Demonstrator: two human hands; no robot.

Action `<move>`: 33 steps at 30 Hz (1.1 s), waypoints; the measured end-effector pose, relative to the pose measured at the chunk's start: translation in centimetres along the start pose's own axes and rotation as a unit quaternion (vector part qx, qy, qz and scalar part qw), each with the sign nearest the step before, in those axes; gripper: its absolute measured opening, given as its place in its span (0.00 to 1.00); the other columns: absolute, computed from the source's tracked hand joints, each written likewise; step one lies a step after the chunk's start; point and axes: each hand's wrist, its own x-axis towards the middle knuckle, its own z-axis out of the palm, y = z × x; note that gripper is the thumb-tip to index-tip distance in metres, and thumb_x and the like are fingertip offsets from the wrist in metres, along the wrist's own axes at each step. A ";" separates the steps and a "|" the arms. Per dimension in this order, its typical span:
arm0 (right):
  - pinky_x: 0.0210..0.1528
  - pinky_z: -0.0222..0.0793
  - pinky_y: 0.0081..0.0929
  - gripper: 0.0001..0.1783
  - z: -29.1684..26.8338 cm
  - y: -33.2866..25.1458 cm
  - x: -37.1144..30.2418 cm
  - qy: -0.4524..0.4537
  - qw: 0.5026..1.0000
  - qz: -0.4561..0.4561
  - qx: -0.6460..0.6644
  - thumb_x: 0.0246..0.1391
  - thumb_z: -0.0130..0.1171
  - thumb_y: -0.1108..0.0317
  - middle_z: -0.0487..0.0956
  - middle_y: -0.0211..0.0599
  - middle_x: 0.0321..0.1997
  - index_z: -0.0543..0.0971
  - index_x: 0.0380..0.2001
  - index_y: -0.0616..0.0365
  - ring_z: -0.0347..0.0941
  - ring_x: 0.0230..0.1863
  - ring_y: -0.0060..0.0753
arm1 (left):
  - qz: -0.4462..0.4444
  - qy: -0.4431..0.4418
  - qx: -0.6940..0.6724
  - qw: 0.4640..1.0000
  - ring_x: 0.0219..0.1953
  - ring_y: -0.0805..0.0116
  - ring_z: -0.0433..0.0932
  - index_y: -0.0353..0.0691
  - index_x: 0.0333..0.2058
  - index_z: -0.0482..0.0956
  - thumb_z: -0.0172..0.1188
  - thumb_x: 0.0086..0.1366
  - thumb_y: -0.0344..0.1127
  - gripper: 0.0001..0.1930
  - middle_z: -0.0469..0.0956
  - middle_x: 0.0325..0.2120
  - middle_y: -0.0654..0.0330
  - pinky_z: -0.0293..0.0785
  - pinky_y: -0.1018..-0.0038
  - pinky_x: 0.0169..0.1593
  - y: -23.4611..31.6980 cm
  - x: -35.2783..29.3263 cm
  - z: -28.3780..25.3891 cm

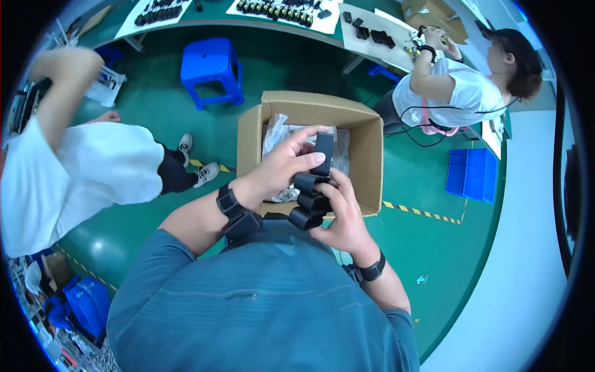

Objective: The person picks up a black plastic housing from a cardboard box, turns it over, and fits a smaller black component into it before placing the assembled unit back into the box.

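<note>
Standing open on the green floor (434, 248), directly under both hands: cardboard box (365, 164), flaps up, crumpled clear plastic (276, 130) inside, much of the contents blocked from view by hands and held parts. Close at left, co-worker in white shirt (93, 164), raised forearm blurred. At upper right, second co-worker in white top and dark cap (455, 84), hands over a worktable (396, 56) with small dark parts on it. Beyond the box, blue stool (209, 69) near a long bench with rows of black items (276, 12) on white sheeting. Off to the right, blue bin (471, 173) against the wall side; yellow-and-black floor tape (423, 212) between bin and box. Pinched between thumb and fingers of left hand (282, 166): black rectangular block (323, 154), slim, straight-edged, smooth matte face, held above the box. Gripped in right hand (347, 217), just below: cluster of curved black pieces (308, 203), rounded, hollow-looking, plastic-like, slight sheen, lined up side by side. Hands close together, block and curved pieces nearly meeting; cannot tell if touching. Dark buckled straps on both wrists; box walls plain brown, stiff; stool glossy, slotted, hard plastic.
</note>
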 end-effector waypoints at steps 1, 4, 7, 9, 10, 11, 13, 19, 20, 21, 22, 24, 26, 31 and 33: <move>0.59 0.75 0.44 0.42 0.1 -1.1 0.0 0.010 1.000 -0.003 -0.005 0.29 0.76 0.73 0.61 0.58 0.69 0.74 0.55 0.59 0.69 0.64 0.58 | 0.024 0.017 0.003 1.000 0.45 0.74 0.77 0.44 0.69 0.61 0.60 0.73 0.36 0.29 0.75 0.45 0.59 0.75 0.74 0.49 1.0 -0.8 0.5; 0.59 0.74 0.47 0.42 1.1 -4.0 -0.2 0.050 0.998 -0.008 0.037 0.31 0.74 0.75 0.61 0.59 0.71 0.73 0.56 0.58 0.69 0.64 0.62 | 0.080 0.026 0.055 0.995 0.45 0.74 0.77 0.44 0.69 0.61 0.60 0.72 0.35 0.30 0.75 0.45 0.58 0.76 0.74 0.49 3.1 -3.3 1.4; 0.62 0.72 0.47 0.42 2.0 -6.0 -0.6 0.064 0.997 0.001 0.052 0.31 0.74 0.75 0.59 0.60 0.73 0.72 0.56 0.58 0.67 0.66 0.63 | 0.118 0.040 0.066 0.990 0.45 0.73 0.77 0.44 0.69 0.60 0.61 0.72 0.33 0.30 0.75 0.46 0.57 0.77 0.74 0.50 4.3 -5.1 2.0; 0.63 0.71 0.47 0.42 2.5 -6.8 -0.7 0.069 0.996 0.004 0.062 0.31 0.74 0.75 0.58 0.60 0.74 0.72 0.56 0.58 0.66 0.67 0.63 | 0.136 0.056 0.034 0.989 0.46 0.73 0.77 0.44 0.69 0.59 0.61 0.71 0.32 0.31 0.75 0.46 0.56 0.78 0.74 0.50 4.7 -6.0 2.2; 0.64 0.69 0.47 0.41 2.7 -7.0 -0.6 0.082 0.995 -0.015 0.054 0.31 0.74 0.75 0.58 0.60 0.74 0.72 0.56 0.58 0.65 0.69 0.63 | 0.137 0.055 0.039 0.988 0.46 0.73 0.77 0.44 0.69 0.59 0.61 0.71 0.32 0.31 0.75 0.46 0.56 0.78 0.74 0.50 4.8 -6.5 2.2; 0.65 0.68 0.47 0.41 2.8 -7.2 -0.4 0.094 0.994 -0.035 0.046 0.31 0.74 0.75 0.57 0.61 0.75 0.72 0.56 0.58 0.63 0.70 0.63 | 0.152 0.065 0.042 0.985 0.46 0.73 0.77 0.44 0.69 0.59 0.62 0.71 0.31 0.31 0.75 0.46 0.56 0.79 0.73 0.50 4.8 -6.9 2.1; 0.66 0.67 0.47 0.41 2.8 -7.5 -0.2 0.108 0.992 -0.059 0.041 0.31 0.73 0.75 0.57 0.61 0.75 0.72 0.56 0.58 0.62 0.71 0.64 | 0.183 0.084 0.049 0.978 0.46 0.72 0.78 0.44 0.69 0.57 0.62 0.71 0.29 0.33 0.75 0.46 0.56 0.80 0.73 0.50 4.9 -7.5 1.9; 0.67 0.65 0.44 0.40 3.3 -8.5 -0.3 0.079 0.993 -0.052 0.075 0.32 0.73 0.73 0.57 0.60 0.76 0.72 0.55 0.59 0.61 0.72 0.62 | 0.229 0.089 0.092 0.965 0.47 0.67 0.79 0.44 0.69 0.56 0.62 0.69 0.24 0.34 0.74 0.49 0.53 0.84 0.68 0.50 5.6 -9.3 1.5; 0.68 0.64 0.45 0.41 3.5 -8.6 -0.3 0.070 0.991 -0.040 0.108 0.30 0.72 0.75 0.57 0.59 0.76 0.72 0.55 0.58 0.59 0.74 0.64 | 0.249 0.089 0.108 0.958 0.47 0.67 0.79 0.45 0.68 0.57 0.62 0.68 0.23 0.34 0.74 0.50 0.52 0.84 0.68 0.50 5.4 -9.3 1.3; 0.68 0.64 0.45 0.41 3.4 -8.6 -0.2 0.069 0.991 -0.044 0.109 0.30 0.72 0.75 0.57 0.59 0.76 0.72 0.55 0.58 0.59 0.74 0.64 | 0.270 0.089 0.123 0.951 0.47 0.66 0.80 0.45 0.68 0.57 0.63 0.67 0.23 0.35 0.73 0.50 0.52 0.84 0.68 0.50 5.5 -9.3 1.3; 0.68 0.64 0.45 0.41 3.4 -8.6 -0.1 0.066 0.991 -0.051 0.104 0.30 0.71 0.76 0.57 0.58 0.76 0.72 0.55 0.58 0.58 0.74 0.64 | 0.272 0.091 0.125 0.950 0.47 0.66 0.80 0.45 0.68 0.57 0.63 0.67 0.23 0.35 0.73 0.50 0.52 0.84 0.68 0.50 5.6 -9.4 1.3; 0.68 0.64 0.44 0.41 3.2 -8.6 0.0 0.061 0.992 -0.066 0.093 0.30 0.71 0.76 0.57 0.58 0.76 0.72 0.55 0.58 0.58 0.74 0.64 | 0.264 0.107 0.115 0.952 0.45 0.68 0.80 0.42 0.65 0.58 0.67 0.66 0.26 0.35 0.74 0.47 0.53 0.83 0.71 0.48 5.8 -9.9 1.6; 0.68 0.64 0.44 0.41 3.0 -8.5 0.1 0.058 0.991 -0.075 0.094 0.29 0.71 0.76 0.57 0.58 0.76 0.72 0.55 0.58 0.58 0.75 0.64 | 0.259 0.117 0.112 0.952 0.44 0.70 0.80 0.41 0.64 0.58 0.69 0.65 0.27 0.35 0.74 0.46 0.54 0.82 0.72 0.47 6.1 -10.2 1.7; 0.68 0.65 0.45 0.41 3.4 -8.7 -0.2 0.053 0.990 -0.088 0.098 0.29 0.71 0.76 0.57 0.59 0.76 0.72 0.55 0.58 0.58 0.75 0.64 | 0.268 0.120 0.132 0.947 0.44 0.70 0.79 0.41 0.63 0.58 0.70 0.64 0.28 0.35 0.74 0.46 0.54 0.82 0.72 0.46 6.0 -10.8 1.7; 0.67 0.65 0.45 0.41 3.4 -8.5 -0.2 0.052 0.990 -0.090 0.098 0.29 0.71 0.76 0.57 0.59 0.76 0.72 0.55 0.58 0.58 0.74 0.64 | 0.284 0.126 0.142 0.940 0.44 0.70 0.79 0.41 0.63 0.58 0.70 0.64 0.28 0.35 0.74 0.45 0.54 0.82 0.73 0.45 5.7 -10.8 1.6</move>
